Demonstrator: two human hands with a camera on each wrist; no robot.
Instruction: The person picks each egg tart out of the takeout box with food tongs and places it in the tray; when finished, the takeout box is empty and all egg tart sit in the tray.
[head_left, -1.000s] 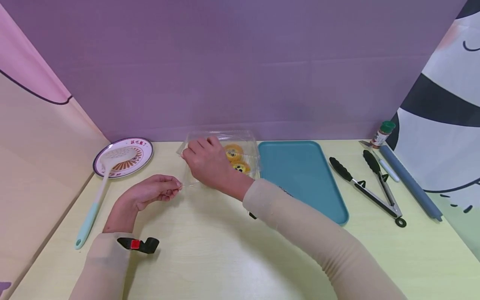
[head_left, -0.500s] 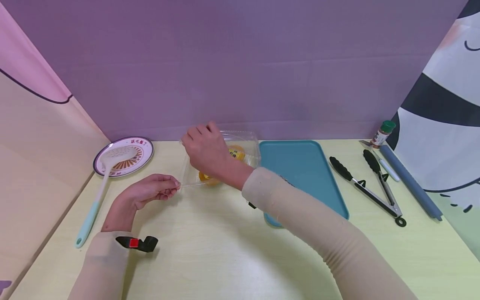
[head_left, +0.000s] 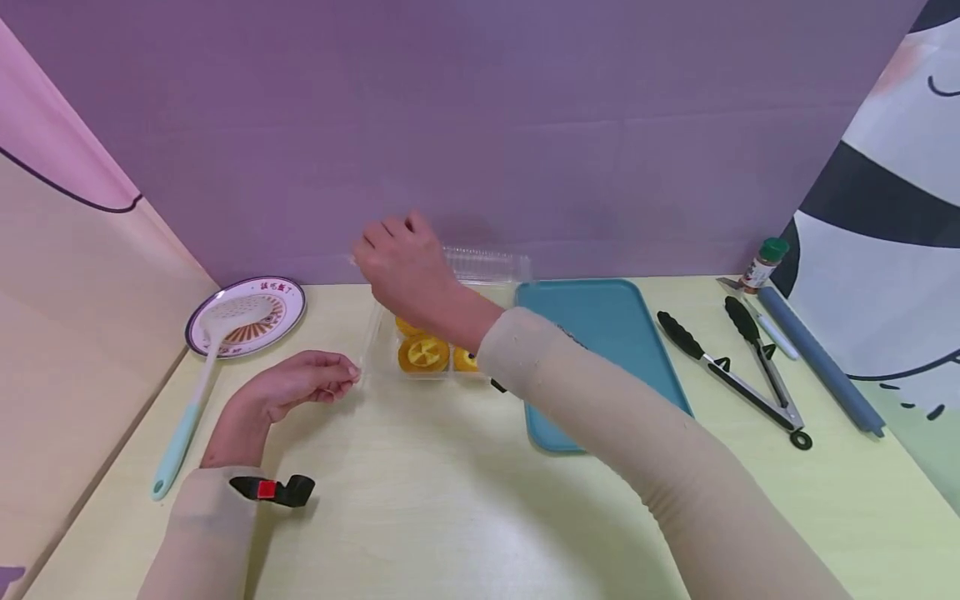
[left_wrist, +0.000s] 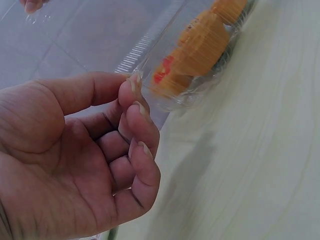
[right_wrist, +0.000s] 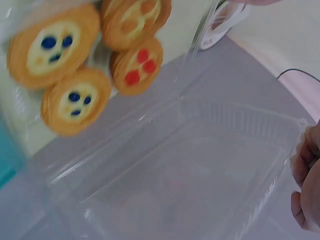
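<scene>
Slotted spoon: pale matte plastic with a mint handle, far left of the head view, its perforated bowl resting on the plate.
Plate: round and glossy, with a dark rim and a striped print, left of the middle.
Left hand: lower left of centre; thumb and forefinger pinch the near left corner of the container's base, the other fingers loosely curled.
Clear container: thin glossy see-through plastic with a ribbed rim, at the middle of the head view on the pale yellow table; it stands open.
Cookies: round, golden, with coloured dots on top, lying in the base.
Lid: the same clear plastic, a shallow rectangle raised upright at the back.
Right hand: above the base, fingers curled round the lid's left edge.
Tray: smooth teal rectangle with rounded corners, just right of the container.
Tongs: steel arms with black tips, spread in a V, on the right.
</scene>
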